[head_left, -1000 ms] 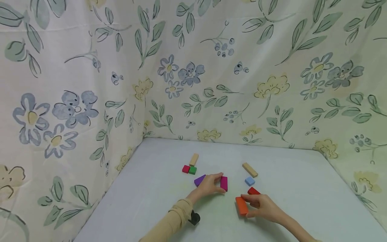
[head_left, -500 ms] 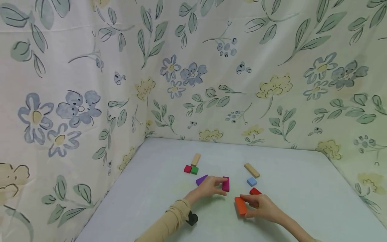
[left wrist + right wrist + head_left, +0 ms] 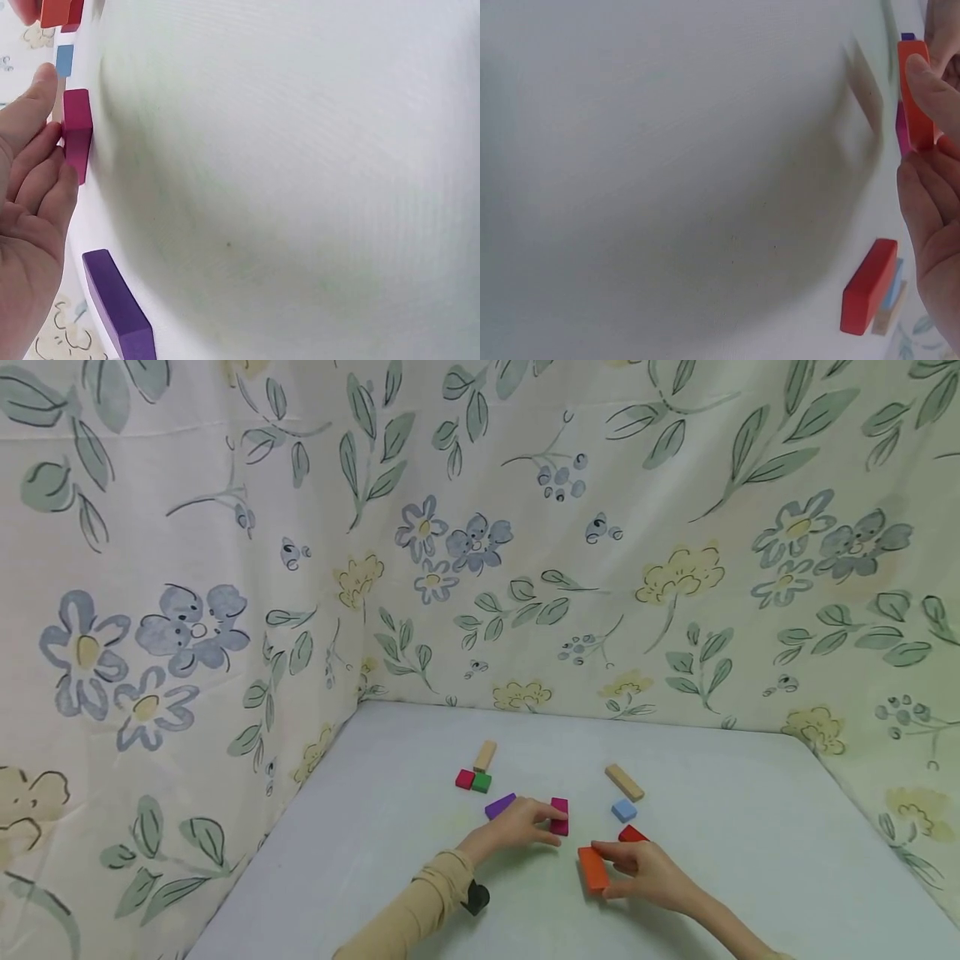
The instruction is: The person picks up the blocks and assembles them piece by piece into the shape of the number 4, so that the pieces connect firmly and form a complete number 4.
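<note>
My right hand (image 3: 648, 872) pinches an orange rectangular block (image 3: 593, 870) between thumb and fingers. In the right wrist view, the orange block (image 3: 915, 94) is held off the white table, its shadow apart from it. A magenta block (image 3: 559, 828) stands on the table just left of and beyond the orange one. My left hand (image 3: 521, 824) is right beside it, fingers loosely extended and the index fingertip overlapping it in the head view. In the left wrist view the fingers lie alongside the magenta block (image 3: 76, 135), with the thumb apart. A purple block (image 3: 498, 807) lies partly behind the left hand.
A red block (image 3: 632, 833), a light blue block (image 3: 624, 811) and a wooden block (image 3: 625, 782) form a line at right. Further left are a red cube (image 3: 465, 779), a green cube (image 3: 482, 782) and another wooden block (image 3: 485, 756). A black piece (image 3: 476, 897) sits by the left sleeve.
The right hand has carried the orange block slightly left, towards the magenta one. The left fingers, earlier around the magenta block's ends, have shifted so that one fingertip overlaps it.
</note>
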{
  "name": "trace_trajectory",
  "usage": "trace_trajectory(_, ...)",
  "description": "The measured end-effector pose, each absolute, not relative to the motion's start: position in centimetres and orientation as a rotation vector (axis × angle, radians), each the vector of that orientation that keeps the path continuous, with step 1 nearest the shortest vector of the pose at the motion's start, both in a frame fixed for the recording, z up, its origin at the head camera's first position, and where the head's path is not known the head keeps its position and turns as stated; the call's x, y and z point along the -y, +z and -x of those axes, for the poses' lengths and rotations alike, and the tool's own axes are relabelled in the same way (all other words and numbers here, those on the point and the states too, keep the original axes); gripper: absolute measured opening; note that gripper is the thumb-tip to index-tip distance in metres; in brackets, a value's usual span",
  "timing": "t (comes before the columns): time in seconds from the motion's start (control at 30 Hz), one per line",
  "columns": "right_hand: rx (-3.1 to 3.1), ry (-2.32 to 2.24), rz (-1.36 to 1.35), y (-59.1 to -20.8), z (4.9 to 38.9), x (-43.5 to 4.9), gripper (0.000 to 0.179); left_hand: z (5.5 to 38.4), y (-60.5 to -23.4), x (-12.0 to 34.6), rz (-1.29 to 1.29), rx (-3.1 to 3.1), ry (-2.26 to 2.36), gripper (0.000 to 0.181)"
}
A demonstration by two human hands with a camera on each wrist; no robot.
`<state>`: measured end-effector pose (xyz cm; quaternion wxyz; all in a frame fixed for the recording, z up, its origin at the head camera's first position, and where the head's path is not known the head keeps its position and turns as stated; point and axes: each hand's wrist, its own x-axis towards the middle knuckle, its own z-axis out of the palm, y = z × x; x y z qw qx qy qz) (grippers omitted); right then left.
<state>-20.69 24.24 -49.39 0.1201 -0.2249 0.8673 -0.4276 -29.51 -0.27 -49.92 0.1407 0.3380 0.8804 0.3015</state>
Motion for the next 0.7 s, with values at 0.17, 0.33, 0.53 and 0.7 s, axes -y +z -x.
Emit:
trace_trajectory(0.17,-2.546,-1.248,0.653,-49.3,20.9,-23.8,0.07,29.7,-49.8,0.3,-0.978,-2.525,0.867,0.045)
trace_trajectory(0.33,-2.567,-1.25,0.662,-49.3,21.0,-23.2,0.07,29.8,-49.8,0.4,-0.977,-2.5,0.859,0.048)
trace_trajectory(0.53,-2.6,-1.24,0.723,-49.3,21.3,-22.6,0.068,29.9,-49.9,0.4,-0.976,-2.487,0.847,0.049)
trace_trajectory(0.7,-2.6,-1.253,0.718,-49.3,21.5,-22.0,0.068,29.9,-49.9,0.4,-0.962,-2.48,0.874,0.048)
